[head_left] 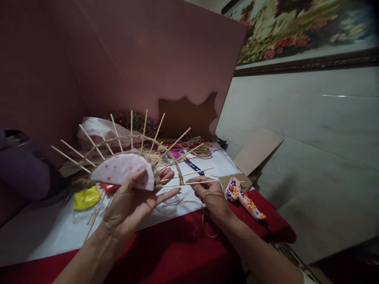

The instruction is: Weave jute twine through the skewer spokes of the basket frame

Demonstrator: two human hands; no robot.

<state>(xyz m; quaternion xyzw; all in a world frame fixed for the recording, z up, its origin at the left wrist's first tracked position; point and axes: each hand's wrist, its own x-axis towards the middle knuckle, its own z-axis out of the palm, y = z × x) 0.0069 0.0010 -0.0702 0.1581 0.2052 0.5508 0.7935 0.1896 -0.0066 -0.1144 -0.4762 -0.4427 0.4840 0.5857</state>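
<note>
In my left hand (pixel 130 205) is a half-round craft piece with a cloth pad (pixel 115 169), white with pink and orange dots. The thumb lies over the pad; the other fingers reach behind and below it. Several thin wooden sticks (pixel 131 124) fan out from its curved edge. An arc of brown twine (pixel 178 169) winds from stick to stick, ending at the lowest ones on the right. There my right hand (pixel 211 197) is closed in a pinch at the twine, close to the lowest stick (pixel 174 185). A loose length of twine hangs beneath it.
Behind the craft lie blue-handled snips (pixel 194 166), colourful cords (pixel 189 144) and brown cardboard (pixel 186 116). A yellow packet (pixel 86 198) is at left, and a flower-patterned glue gun-shaped object (pixel 244 199) at right. White paper (pixel 38 236) covers part of the red tablecloth (pixel 177 252).
</note>
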